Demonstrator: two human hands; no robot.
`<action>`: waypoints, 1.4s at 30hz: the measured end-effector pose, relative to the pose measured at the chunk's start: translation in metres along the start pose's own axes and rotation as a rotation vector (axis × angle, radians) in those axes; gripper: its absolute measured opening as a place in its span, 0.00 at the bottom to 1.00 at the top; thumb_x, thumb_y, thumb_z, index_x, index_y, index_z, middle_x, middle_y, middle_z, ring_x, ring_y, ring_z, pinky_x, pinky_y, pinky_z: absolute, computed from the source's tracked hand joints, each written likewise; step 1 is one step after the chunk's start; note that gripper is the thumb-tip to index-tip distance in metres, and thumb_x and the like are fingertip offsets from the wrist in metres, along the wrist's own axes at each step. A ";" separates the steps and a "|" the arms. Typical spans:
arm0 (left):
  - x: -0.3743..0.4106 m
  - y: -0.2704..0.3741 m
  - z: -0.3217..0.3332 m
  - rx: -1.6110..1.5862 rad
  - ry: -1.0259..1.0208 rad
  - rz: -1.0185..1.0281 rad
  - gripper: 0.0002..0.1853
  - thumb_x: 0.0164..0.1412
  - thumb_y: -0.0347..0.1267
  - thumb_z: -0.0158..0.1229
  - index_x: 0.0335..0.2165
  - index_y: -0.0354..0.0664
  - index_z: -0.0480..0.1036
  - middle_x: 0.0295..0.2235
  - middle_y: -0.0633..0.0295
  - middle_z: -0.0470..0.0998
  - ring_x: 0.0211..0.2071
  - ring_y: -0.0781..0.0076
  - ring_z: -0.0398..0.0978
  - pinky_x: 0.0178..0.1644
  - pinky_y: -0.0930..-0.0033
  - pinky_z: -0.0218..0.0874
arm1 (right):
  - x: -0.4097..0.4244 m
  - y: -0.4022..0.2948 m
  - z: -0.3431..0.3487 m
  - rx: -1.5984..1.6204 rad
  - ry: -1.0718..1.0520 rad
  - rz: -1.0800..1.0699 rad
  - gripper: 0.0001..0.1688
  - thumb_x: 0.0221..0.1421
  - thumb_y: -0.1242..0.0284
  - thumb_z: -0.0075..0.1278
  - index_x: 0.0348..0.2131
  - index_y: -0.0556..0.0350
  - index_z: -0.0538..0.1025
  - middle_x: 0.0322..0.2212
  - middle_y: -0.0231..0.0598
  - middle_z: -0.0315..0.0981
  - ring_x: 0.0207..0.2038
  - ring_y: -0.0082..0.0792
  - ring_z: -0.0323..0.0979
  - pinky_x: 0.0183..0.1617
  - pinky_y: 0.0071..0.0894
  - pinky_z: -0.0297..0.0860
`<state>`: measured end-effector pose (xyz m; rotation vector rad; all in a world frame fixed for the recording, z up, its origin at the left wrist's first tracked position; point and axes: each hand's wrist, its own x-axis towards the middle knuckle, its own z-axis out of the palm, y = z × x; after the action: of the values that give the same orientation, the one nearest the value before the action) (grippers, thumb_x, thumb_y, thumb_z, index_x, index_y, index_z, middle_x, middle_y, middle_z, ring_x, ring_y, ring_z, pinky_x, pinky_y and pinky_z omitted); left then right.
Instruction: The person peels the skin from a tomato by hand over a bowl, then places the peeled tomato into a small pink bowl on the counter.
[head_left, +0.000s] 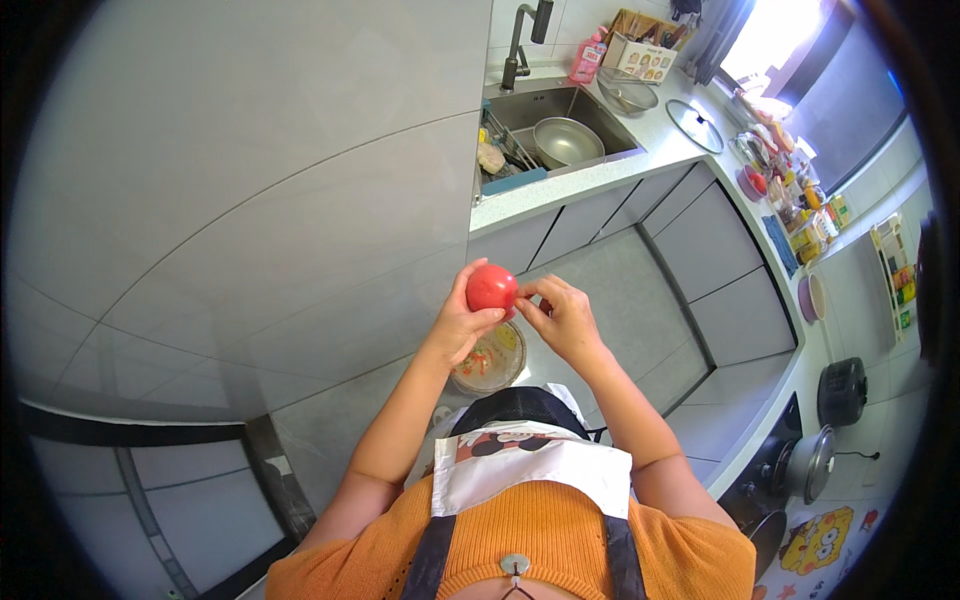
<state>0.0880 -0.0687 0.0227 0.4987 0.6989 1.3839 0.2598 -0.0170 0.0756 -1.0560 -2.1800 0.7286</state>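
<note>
A round red tomato (491, 287) rests in my left hand (463, 319), its fingers and thumb wrapped around the fruit. My right hand (561, 311) is at the tomato's right side, thumb and forefinger pinched together against its skin. Whether a bit of peel sits between those fingertips is too small to tell. Below both hands, on the floor, stands a bin (491, 364) with a clear liner and red and yellowish scraps inside. My left forearm hides part of its rim.
A steel sink (622, 135) holding a metal bowl (568, 142) lies ahead, under a dark faucet (517, 56). Along the right counter are a glass lid (694, 126), a pink bowl (811, 298) and a stove with pots (806, 465). A tall grey cabinet panel (300, 187) rises at left.
</note>
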 end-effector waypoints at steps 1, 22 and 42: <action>-0.001 0.003 0.005 0.095 0.032 -0.005 0.43 0.47 0.17 0.63 0.60 0.51 0.54 0.52 0.57 0.64 0.52 0.62 0.67 0.57 0.55 0.64 | 0.001 -0.002 0.000 -0.026 0.011 -0.012 0.07 0.50 0.69 0.58 0.31 0.49 0.79 0.26 0.37 0.73 0.23 0.37 0.73 0.28 0.35 0.69; 0.021 -0.034 -0.007 0.974 0.259 0.261 0.45 0.38 0.16 0.62 0.57 0.49 0.59 0.51 0.53 0.65 0.52 0.59 0.65 0.56 0.61 0.61 | 0.002 0.010 0.022 -0.731 -0.022 -0.351 0.05 0.43 0.74 0.51 0.24 0.49 0.69 0.22 0.33 0.70 0.25 0.33 0.75 0.26 0.32 0.69; 0.016 -0.012 -0.004 0.742 0.130 0.087 0.42 0.41 0.21 0.66 0.57 0.45 0.59 0.48 0.57 0.68 0.48 0.67 0.68 0.53 0.67 0.62 | 0.017 0.011 -0.006 -0.484 -0.137 -0.502 0.07 0.46 0.72 0.53 0.30 0.49 0.72 0.24 0.32 0.69 0.25 0.36 0.74 0.24 0.34 0.69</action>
<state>0.0942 -0.0549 0.0092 1.0334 1.3180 1.2136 0.2610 0.0044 0.0764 -0.6263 -2.6650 0.0432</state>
